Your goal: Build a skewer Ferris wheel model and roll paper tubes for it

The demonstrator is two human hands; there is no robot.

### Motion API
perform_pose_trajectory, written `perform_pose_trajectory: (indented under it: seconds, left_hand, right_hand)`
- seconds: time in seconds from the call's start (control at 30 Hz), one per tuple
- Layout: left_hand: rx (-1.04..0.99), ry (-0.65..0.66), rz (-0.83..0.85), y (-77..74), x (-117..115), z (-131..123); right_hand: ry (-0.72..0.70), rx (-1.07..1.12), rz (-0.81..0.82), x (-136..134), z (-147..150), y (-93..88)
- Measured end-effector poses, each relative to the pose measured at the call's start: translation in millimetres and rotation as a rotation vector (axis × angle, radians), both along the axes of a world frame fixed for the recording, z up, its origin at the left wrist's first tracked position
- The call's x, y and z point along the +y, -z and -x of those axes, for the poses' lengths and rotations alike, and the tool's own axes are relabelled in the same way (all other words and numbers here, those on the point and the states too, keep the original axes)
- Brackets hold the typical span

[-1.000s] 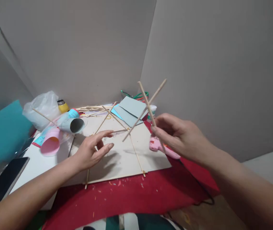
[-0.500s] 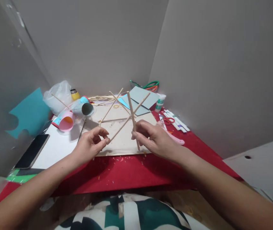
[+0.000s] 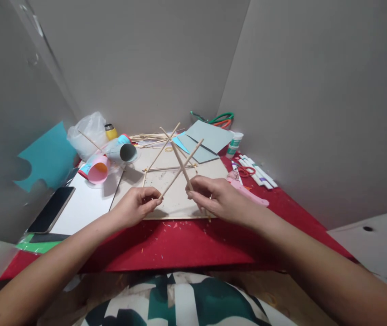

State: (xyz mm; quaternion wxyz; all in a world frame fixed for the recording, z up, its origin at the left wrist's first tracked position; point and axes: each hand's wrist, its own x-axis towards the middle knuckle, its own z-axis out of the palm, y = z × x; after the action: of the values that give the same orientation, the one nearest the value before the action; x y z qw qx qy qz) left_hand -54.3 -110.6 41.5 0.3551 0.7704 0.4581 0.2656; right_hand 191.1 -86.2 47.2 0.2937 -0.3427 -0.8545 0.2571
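My left hand (image 3: 135,206) pinches the lower end of a thin wooden stick (image 3: 173,182), which slants up to the right. In my right hand (image 3: 210,194) is a second wooden stick (image 3: 179,158), held between thumb and fingers and leaning to the upper left. The two sticks cross in front of me, above the board. Behind them stands a frame of wooden sticks (image 3: 156,157), with its upper ends crossed and a crosspiece (image 3: 164,169) joined at its sides by small yellowish ties. My hands hide parts of the frame's lower end.
A pale board (image 3: 176,209) lies on the red cloth (image 3: 166,244). To the left are a phone (image 3: 52,210), white paper and decorated cardboard tubes (image 3: 98,171). Loose sticks (image 3: 146,138) and grey card (image 3: 210,136) lie behind; a pink glue gun (image 3: 248,192), red scissors and white markers (image 3: 256,172) sit right.
The stick in my right hand has tipped further to the left, and the crossing has dropped slightly. My left hand has shifted a little right, and the whole view has shifted slightly.
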Motion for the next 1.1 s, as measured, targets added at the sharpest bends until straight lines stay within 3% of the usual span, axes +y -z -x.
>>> perform_pose_trajectory:
  seconds: [0.2,0.57,0.7,0.87,1.1]
  left_hand:
    - [0.175,0.045,-0.051,-1.2,9.7,0.5]
    - [0.240,0.044,-0.057,4.8,11.3,11.1]
    - [0.222,0.073,-0.024,9.1,14.0,15.0]
    - [0.246,0.098,0.062,1.6,10.9,16.8]
    - [0.255,0.077,0.117,4.0,7.0,23.8]
  right_hand:
    - [-0.002,-0.072,-0.013,5.1,-13.5,13.2]
    - [-0.039,-0.118,-0.034,8.0,-14.9,24.3]
    - [-0.056,-0.159,-0.042,5.7,-15.0,29.0]
    - [-0.083,-0.184,-0.076,4.4,-11.6,31.8]
    - [-0.093,-0.218,0.027,7.2,-13.6,26.0]
